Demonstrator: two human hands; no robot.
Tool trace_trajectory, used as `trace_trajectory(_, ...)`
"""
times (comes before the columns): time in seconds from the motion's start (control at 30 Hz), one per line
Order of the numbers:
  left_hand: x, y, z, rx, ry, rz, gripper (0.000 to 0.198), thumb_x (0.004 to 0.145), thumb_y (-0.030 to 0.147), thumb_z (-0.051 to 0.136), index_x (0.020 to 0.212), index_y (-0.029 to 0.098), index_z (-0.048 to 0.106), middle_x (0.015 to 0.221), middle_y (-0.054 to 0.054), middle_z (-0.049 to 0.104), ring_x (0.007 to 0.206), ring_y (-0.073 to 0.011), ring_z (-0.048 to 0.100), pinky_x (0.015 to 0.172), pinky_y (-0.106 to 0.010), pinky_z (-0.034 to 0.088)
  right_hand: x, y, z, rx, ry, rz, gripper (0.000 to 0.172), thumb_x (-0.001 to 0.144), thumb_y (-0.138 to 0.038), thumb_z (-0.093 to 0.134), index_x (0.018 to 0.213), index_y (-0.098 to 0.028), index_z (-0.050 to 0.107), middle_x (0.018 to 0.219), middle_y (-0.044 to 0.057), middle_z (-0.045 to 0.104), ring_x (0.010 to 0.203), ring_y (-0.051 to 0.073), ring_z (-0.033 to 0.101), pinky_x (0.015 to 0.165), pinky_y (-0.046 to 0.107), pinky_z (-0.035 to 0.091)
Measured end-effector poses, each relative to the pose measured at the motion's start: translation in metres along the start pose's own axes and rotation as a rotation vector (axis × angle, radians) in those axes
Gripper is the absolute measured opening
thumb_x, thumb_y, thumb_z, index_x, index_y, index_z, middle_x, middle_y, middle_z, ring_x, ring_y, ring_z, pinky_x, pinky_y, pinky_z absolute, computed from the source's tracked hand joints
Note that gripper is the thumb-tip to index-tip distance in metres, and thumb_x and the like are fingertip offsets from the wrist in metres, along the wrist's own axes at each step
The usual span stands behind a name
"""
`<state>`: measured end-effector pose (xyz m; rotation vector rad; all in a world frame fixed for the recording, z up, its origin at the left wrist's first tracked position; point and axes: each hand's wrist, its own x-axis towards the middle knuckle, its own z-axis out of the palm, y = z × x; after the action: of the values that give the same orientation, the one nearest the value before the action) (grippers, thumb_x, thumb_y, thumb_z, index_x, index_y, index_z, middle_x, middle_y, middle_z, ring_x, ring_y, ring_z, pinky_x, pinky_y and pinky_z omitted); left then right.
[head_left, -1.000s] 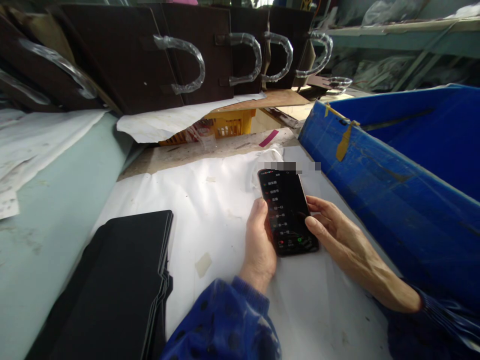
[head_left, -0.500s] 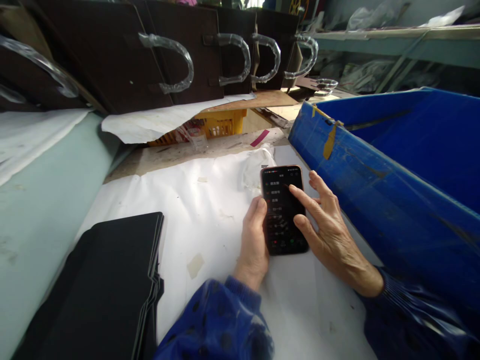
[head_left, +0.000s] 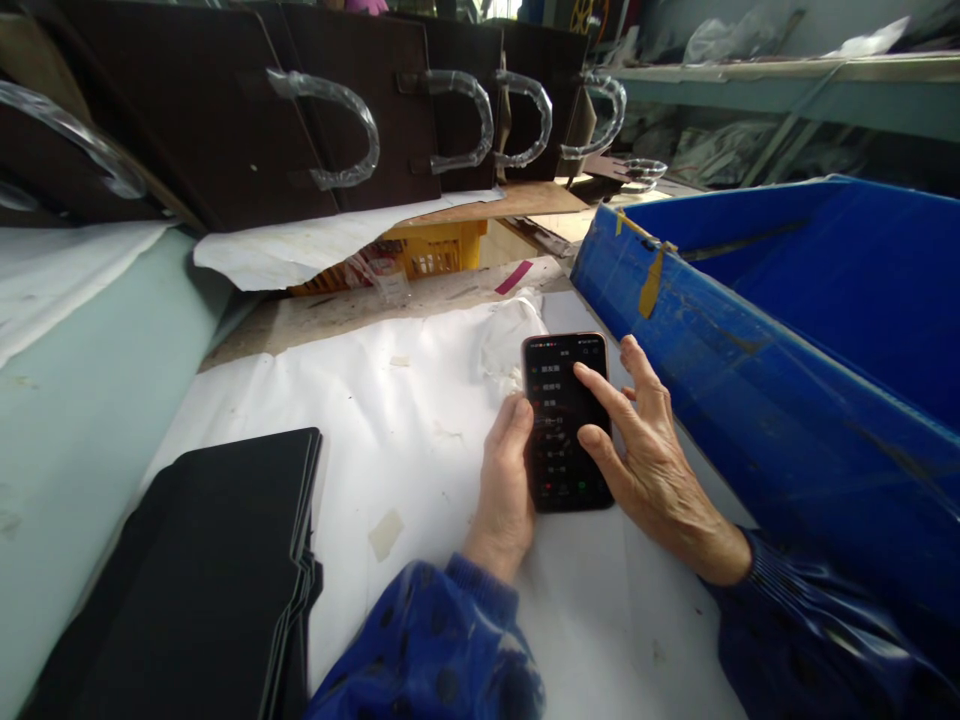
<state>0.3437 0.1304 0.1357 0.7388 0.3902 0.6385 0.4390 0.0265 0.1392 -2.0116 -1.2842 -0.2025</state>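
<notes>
A smartphone (head_left: 559,440) with a dark menu on its lit screen is held upright above a white-covered table (head_left: 420,400). My left hand (head_left: 504,480) grips it along the left edge, thumb on the front side; the fingers behind are hidden. My right hand (head_left: 645,450) hovers over the screen's right part with fingers spread. Its index fingertip is at the upper rows of the menu; whether it touches the glass I cannot tell. To the left lies a stack of black sheets (head_left: 217,540) with notched right edges.
On the right stands a blue bin (head_left: 750,330) with peeling yellow tape. Dark brown panels (head_left: 360,110) with plastic-wrapped curved handles line the back. Beneath them sits a yellow crate (head_left: 442,250). Clear plastic (head_left: 510,335) and a dark pink strip (head_left: 514,277) lie behind the phone.
My right index finger and thumb have shifted slightly left and up over the screen. The phone stays in my left hand, showing the same menu. The whole view has shifted a little.
</notes>
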Motion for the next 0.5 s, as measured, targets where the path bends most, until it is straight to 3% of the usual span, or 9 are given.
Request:
trace_trajectory(0.17, 0.0024, -0.0040, -0.0028, 0.038, 0.000, 0.029, 0.020, 0.093, 0.039, 0.060, 0.088, 0.021, 0.067, 0.084, 0.003, 0.066, 0.080, -0.0140, 0.060, 0.081, -0.025, 0.047, 0.0014, -0.0022, -0.0047, 0.124, 0.064, 0.111, 0.054, 0.102, -0.056, 0.040, 0.151, -0.033, 0.042, 0.167, 0.008, 0.019, 0.151, 0.031, 0.027, 0.122, 0.056, 0.027)
trace_trajectory(0.27, 0.0034, -0.0063, -0.0043, 0.039, 0.004, 0.035, 0.021, 0.093, 0.040, 0.060, 0.091, 0.021, 0.068, 0.086, 0.002, 0.066, 0.082, -0.0139, 0.059, 0.078, -0.024, 0.047, 0.0024, -0.0029, -0.0073, 0.183, 0.062, 0.183, 0.057, 0.102, -0.060, 0.035, 0.151, -0.031, 0.042, 0.165, 0.008, 0.026, 0.152, 0.028, 0.025, 0.124, 0.052, 0.026)
trace_trajectory(0.4, 0.0034, -0.0062, -0.0044, 0.023, 0.004, 0.024, 0.021, 0.093, 0.040, 0.060, 0.093, 0.021, 0.070, 0.087, 0.002, 0.068, 0.081, -0.0149, 0.060, 0.079, -0.026, 0.048, 0.0027, -0.0023, -0.0081, 0.236, 0.064, 0.231, 0.058, 0.102, -0.061, 0.034, 0.150, -0.030, 0.043, 0.163, 0.006, 0.032, 0.152, 0.026, 0.024, 0.125, 0.051, 0.022)
trace_trajectory(0.5, 0.0031, -0.0048, -0.0029, 0.015, 0.015, 0.031, 0.020, 0.091, 0.039, 0.063, 0.090, 0.021, 0.071, 0.086, 0.002, 0.069, 0.081, -0.0152, 0.062, 0.081, -0.027, 0.049, 0.0027, -0.0001, -0.0062, 0.306, 0.074, 0.289, 0.062, 0.100, -0.065, 0.035, 0.149, -0.030, 0.045, 0.161, 0.006, 0.038, 0.149, 0.028, 0.032, 0.124, 0.051, 0.026)
